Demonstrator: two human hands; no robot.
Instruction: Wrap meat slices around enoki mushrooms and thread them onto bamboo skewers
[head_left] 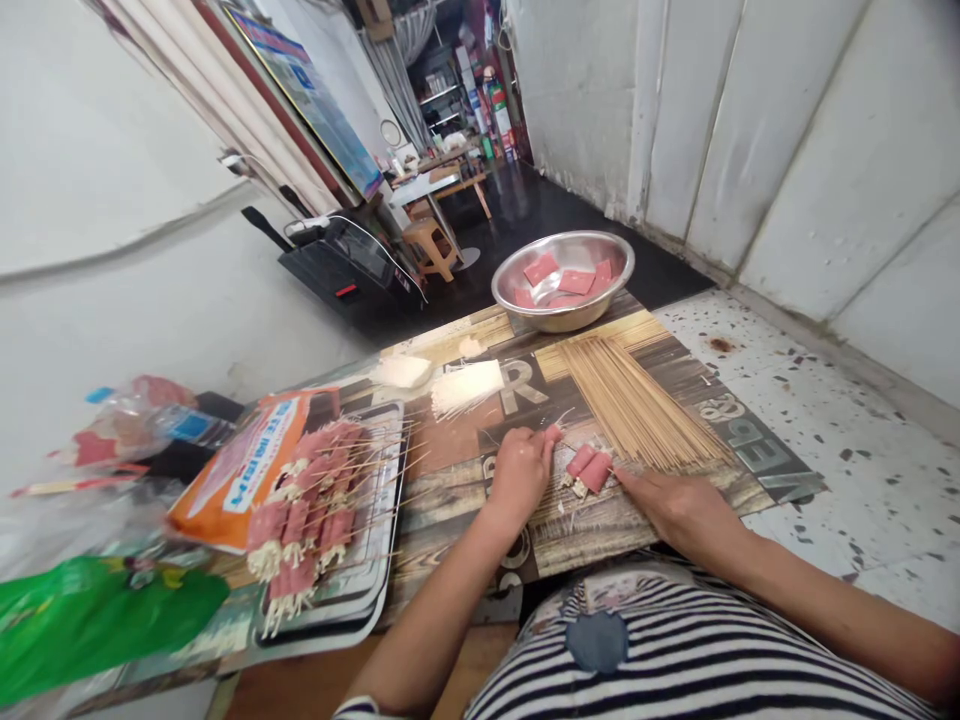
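Two pink rolls [589, 470] lie side by side on the surface [465, 520], between my hands. Long axes slant from near-left to far-right; pale tufts point near-left, toward me. My left hand [523, 468] pinches another pink piece [553, 433], white strands poking out away from me. Right hand [671, 508]: fingertips at the rolls' right edge; grip, cannot tell.

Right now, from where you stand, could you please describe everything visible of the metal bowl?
The metal bowl is round, silvery and shiny, with sloping sides and a wide rim. It stands upright near the far edge of the wood-patterned table, with several flat pink slices, apparently meat, lying inside. No hand touches it.
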